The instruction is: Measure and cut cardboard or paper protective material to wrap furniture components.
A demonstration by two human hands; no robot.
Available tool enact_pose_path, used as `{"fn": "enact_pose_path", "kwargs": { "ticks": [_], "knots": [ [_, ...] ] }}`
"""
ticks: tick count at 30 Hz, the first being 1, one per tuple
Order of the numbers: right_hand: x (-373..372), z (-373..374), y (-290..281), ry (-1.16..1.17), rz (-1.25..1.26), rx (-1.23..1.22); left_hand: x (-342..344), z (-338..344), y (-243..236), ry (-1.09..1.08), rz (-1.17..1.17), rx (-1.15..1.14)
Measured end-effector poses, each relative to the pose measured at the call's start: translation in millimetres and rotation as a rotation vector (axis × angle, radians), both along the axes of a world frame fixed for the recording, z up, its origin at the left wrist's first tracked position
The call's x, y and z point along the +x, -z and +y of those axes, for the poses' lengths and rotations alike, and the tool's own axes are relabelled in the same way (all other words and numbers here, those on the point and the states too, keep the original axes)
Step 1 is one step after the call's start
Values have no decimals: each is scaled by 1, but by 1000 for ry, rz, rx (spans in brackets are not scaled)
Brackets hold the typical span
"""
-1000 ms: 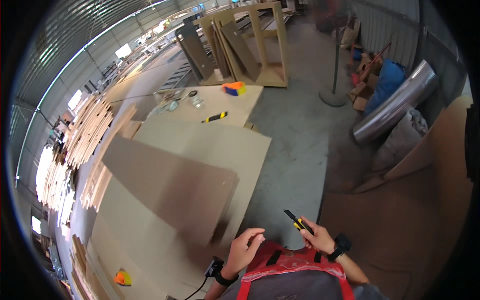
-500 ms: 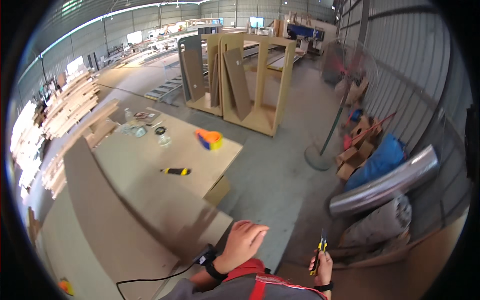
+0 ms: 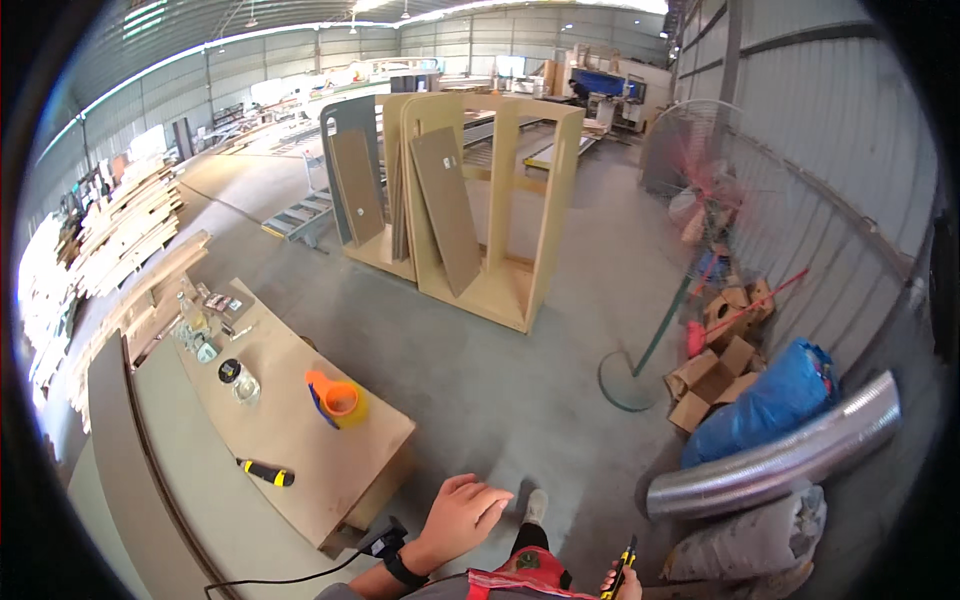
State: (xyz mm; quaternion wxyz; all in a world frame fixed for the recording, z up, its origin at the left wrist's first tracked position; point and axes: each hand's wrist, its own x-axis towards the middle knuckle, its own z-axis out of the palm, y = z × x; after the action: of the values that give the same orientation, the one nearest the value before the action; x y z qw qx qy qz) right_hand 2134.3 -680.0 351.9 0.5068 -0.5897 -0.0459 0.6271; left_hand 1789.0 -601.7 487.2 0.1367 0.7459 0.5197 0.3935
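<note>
My left hand (image 3: 465, 517) hangs in the air off the near right corner of the workbench (image 3: 375, 455), holding nothing, with its fingers loosely bent. A dark wristband and a small black device (image 3: 385, 541) on a cable are at that wrist. Low in the picture, my right hand (image 3: 629, 588) grips a yellow-and-black utility knife (image 3: 622, 567), its tip pointing up and away. A second yellow-and-black cutter (image 3: 266, 473) lies on the bench. Beyond it are an orange, yellow and blue tape dispenser (image 3: 342, 402) and a glass jar (image 3: 243, 385) with a black lid.
Long panels (image 3: 125, 440) lie at the bench's left. Ahead stands a wooden frame cabinet (image 3: 545, 220) with loose boards. On the right are a standing fan (image 3: 650, 345), cardboard boxes (image 3: 715, 375), a blue sack (image 3: 755, 410) and a silver foil roll (image 3: 775, 455). Lumber is stacked far left.
The bench and its things have shifted left and down in view, and the floor ahead shows more. My foot has come into sight. Both hands sit lower; the knife stays in my right hand.
</note>
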Motion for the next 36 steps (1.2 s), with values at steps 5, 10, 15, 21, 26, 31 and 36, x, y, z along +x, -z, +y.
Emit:
{"fn": "enact_pose_path", "kwargs": {
  "ticks": [5,10,15,21,26,31,36],
  "knots": [
    [18,216,70,-123,180,47,-28,113,7,-276,107,16],
    [-38,456,12,-412,107,286,-47,211,-28,-534,137,78],
    [-155,632,-51,-702,14,416,-77,264,-40,-804,209,88],
    [-311,746,-15,-949,174,380,-131,333,-22,-1085,211,54],
    [-393,828,61,-1029,123,261,-221,435,-20,-1125,164,216],
    [-374,903,158,-1061,-299,128,-313,525,-38,-1070,119,235],
    [-319,940,200,-1535,-1331,-92,-388,576,-38,-1058,87,146]
  ]
}}
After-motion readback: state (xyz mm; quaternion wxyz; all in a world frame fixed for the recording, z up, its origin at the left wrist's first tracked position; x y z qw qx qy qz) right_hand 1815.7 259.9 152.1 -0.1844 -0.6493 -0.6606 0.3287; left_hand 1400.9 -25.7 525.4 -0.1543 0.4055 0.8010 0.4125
